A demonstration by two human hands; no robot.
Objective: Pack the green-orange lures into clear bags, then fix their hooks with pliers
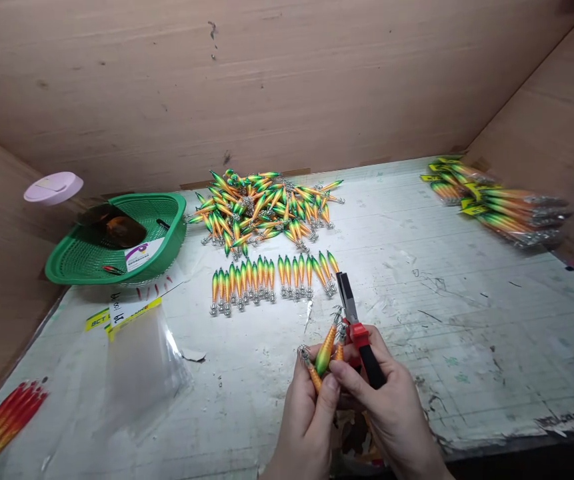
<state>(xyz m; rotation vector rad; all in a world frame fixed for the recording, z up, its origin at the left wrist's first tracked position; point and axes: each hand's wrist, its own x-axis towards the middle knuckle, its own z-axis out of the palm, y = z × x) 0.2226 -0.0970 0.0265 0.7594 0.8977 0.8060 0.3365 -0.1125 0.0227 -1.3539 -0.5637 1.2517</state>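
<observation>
Close to the table's front edge, my left hand [311, 413] is closed on fishing lures [326, 351], green and orange with wire hook crowns; three of them show between my hands. My right hand [391, 400] grips pliers [359, 327] with red and black handles, jaws pointing up and away, while its thumb and fingers also touch the lures. Just beyond the pliers runs a row of similar lures [254, 277], hooks toward me. A heap of loose lures [261, 207] lies behind that row. My palms hide the lower ends of the held lures.
A green basket [167, 250] at the left holds a dark cup with a pale lid [54, 189]. Clear plastic bags [141, 373] lie before it, red-yellow lures [9, 420] at the lower left. Bagged lures [511, 207] sit far right. Board walls [287, 87] enclose the table.
</observation>
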